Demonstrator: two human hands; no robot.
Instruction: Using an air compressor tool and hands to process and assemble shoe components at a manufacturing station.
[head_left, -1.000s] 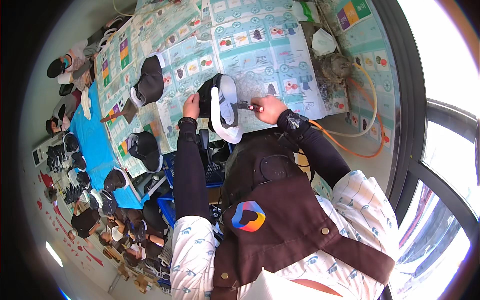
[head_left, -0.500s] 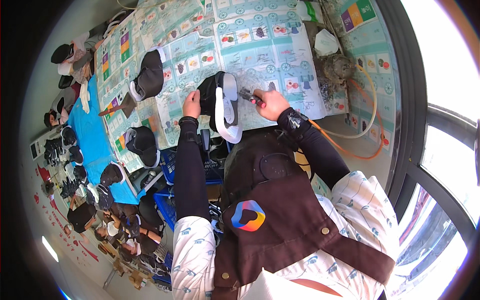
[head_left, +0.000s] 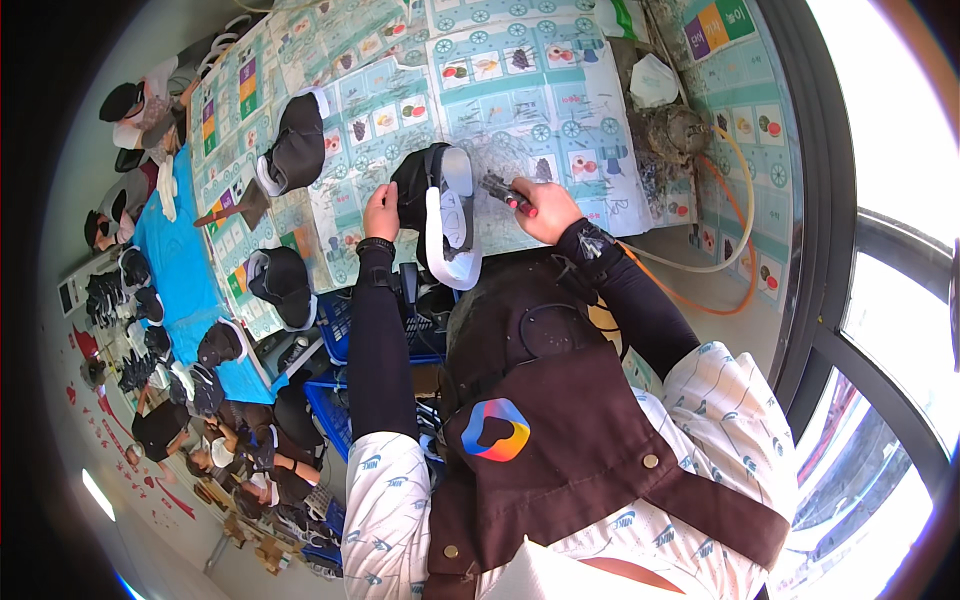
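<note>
In front of me a black shoe upper (head_left: 413, 187) lies bottom up, with a white rim and a grey insole board (head_left: 456, 215) showing. My left hand (head_left: 381, 212) grips its left side, fingers pressed against the black material. In my right hand (head_left: 548, 212) is a pair of pliers (head_left: 507, 192) with a dark head and red handle ends. Their head points left, just short of the shoe's right side, and a small gap shows between them.
Two more black uppers (head_left: 297, 145) (head_left: 281, 287) and a hammer (head_left: 243, 209) lie left on the paper-covered table (head_left: 500, 100). A grimy round metal piece (head_left: 677, 133) and orange hose (head_left: 745, 235) are at right. Blue crates (head_left: 330, 405) stand below the edge; people sit farther left.
My right hand and the pliers have shifted slightly, and the pliers have turned so more of the dark part shows. The shoe upper and my left hand are almost unmoved.
</note>
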